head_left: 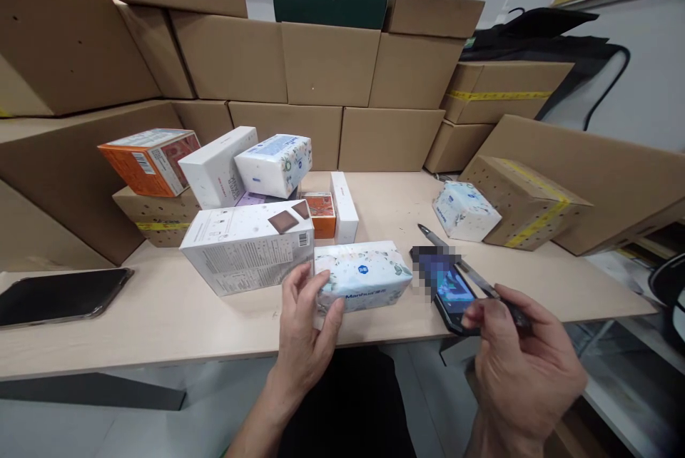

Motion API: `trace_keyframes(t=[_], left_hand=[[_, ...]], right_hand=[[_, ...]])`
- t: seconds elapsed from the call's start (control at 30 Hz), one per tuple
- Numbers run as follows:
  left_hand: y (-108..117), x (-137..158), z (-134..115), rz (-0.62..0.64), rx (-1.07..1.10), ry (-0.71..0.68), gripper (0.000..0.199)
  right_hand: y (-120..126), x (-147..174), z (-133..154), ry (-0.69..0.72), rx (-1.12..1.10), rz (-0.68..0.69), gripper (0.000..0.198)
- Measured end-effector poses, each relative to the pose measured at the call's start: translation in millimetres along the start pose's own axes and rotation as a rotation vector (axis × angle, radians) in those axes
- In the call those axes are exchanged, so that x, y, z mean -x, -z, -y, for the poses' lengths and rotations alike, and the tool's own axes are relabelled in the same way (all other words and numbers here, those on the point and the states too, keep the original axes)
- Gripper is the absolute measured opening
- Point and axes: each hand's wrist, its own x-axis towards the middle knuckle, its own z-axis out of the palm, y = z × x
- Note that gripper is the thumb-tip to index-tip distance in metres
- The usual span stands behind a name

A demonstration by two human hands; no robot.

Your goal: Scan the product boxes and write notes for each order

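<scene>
My left hand (307, 322) grips the left end of a soft tissue pack (369, 276), thumb on the near side and fingers over the top. The pack is white and pale blue with a leaf print and lies on the table (235, 329). In my right hand (521, 365) is a long slim grey pen-like tool (481, 281), its dark rear end between thumb and fingers. The tool slants away to the left over a phone (457, 294) with a lit screen, partly blurred. Whether the tool touches the phone I cannot tell.
A large white printed box (251, 247) stands left of the pack. Behind it are white boxes (219, 169), orange boxes (153, 162) and another tissue pack (275, 164). A third pack (464, 210) leans by a taped carton (527, 201). Stacked cartons (332, 62) wall the back. A dark phone (64, 295) lies left.
</scene>
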Motion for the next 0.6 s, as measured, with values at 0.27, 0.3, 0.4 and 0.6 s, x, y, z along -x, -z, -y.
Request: trace_keyframes(t=[0.27, 0.3, 0.4, 0.6], left_hand=[[15.9, 1.1, -17.3, -0.159, -0.167, -0.337, 0.038], [17.9, 1.4, -21.0, -0.133, -0.185, -0.357, 0.028], [21.8, 0.9, -30.2, -0.075, -0.149, -0.374, 0.018], [20.2, -9.5, -31.2, 0.028, -0.074, -0.374, 0.034]], right_hand=[[18.3, 32.9, 22.2, -0.036, -0.098, 0.494, 0.005], [17.7, 34.2, 24.2, -0.050, -0.131, 0.533, 0.004], [10.4, 34.1, 28.6, -0.091, -0.281, 0.697, 0.006], [-11.1, 22.7, 31.0, -0.075, -0.192, 1.064, 0.014]])
